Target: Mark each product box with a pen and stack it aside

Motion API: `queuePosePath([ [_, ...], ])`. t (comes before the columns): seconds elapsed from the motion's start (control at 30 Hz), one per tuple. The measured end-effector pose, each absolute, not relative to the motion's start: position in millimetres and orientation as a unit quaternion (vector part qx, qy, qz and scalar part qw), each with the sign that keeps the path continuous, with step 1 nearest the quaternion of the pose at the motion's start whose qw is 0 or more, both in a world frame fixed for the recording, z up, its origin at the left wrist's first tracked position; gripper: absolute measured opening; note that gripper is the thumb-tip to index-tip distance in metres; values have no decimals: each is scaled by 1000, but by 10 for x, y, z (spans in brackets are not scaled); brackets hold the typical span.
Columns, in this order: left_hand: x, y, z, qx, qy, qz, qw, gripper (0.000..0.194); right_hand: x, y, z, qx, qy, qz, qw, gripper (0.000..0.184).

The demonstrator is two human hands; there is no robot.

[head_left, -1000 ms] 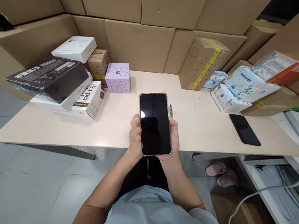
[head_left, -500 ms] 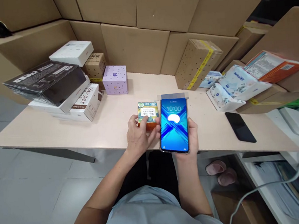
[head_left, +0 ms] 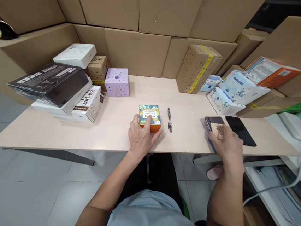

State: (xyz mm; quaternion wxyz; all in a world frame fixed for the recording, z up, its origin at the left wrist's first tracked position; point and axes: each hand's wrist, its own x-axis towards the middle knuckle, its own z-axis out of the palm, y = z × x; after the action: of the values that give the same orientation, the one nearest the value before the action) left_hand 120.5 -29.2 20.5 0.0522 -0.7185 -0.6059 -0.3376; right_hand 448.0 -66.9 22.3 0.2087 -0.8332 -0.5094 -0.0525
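My left hand (head_left: 141, 135) is closed around the near left part of a small green and yellow box (head_left: 149, 109) with an orange side. One finger lies over its printed top, and the box sits near the table's front edge. To the right, my right hand (head_left: 226, 144) grips a smartphone (head_left: 215, 120) with its back upward, low over the table or touching it; I cannot tell which. A patterned patch shows on the phone's back, partly under my fingers. Close beside it lies a second, black phone (head_left: 239, 129). A pen (head_left: 169, 119) rests between my hands.
Stacked boxes, with a black box (head_left: 54, 81) among them, and a purple box (head_left: 117, 82) stand at the left. A spotted cardboard box (head_left: 198, 67), tissue packs (head_left: 240, 86) and an orange-edged box (head_left: 271, 71) are at the right. Cardboard walls line the back.
My right hand has carried the phone from centre to the right, turning its lit screen away. My left hand left the phone earlier and stays at the small box. The pen is uncovered.
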Motion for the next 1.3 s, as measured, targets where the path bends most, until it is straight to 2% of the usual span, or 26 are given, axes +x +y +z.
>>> queuePosePath([
  [0.1,1231,-291,231,-718,-614,-322,56,61,4672,-617,157,-855,-499,-39,133,67],
  [0.3,1147,-266,285,-720,-597,-352,24,58,4745,-577,150,-864,-489,-9,121,65],
  [0.37,1047,-207,315,-718,-572,-395,36,55,4660,-595,166,-859,-487,-42,151,66],
  [0.5,743,119,508,-705,-536,-461,60,54,4392,-599,156,-776,-544,-142,286,59],
  [0.63,401,832,862,-671,-555,-483,91,67,4067,-564,88,-682,-620,-146,359,39],
  [0.73,219,1461,1085,-659,-610,-434,77,78,3874,-544,57,-641,-655,-131,378,30],
  [0.87,109,2000,1198,-652,-678,-338,37,92,3804,-493,104,-624,-676,-109,377,29],
  [1.0,150,1944,1160,-656,-675,-332,61,102,3868,-395,257,-626,-695,-107,337,33],
  [1.07,265,1693,1099,-684,-635,-350,80,94,3874,-337,354,-641,-697,-92,308,37],
  [1.23,802,801,767,-814,-488,-305,76,26,3796,-7,562,-698,-684,-15,214,53],
  [1.3,1022,526,585,-848,-440,-286,68,21,3829,299,647,-712,-668,-12,218,60],
])
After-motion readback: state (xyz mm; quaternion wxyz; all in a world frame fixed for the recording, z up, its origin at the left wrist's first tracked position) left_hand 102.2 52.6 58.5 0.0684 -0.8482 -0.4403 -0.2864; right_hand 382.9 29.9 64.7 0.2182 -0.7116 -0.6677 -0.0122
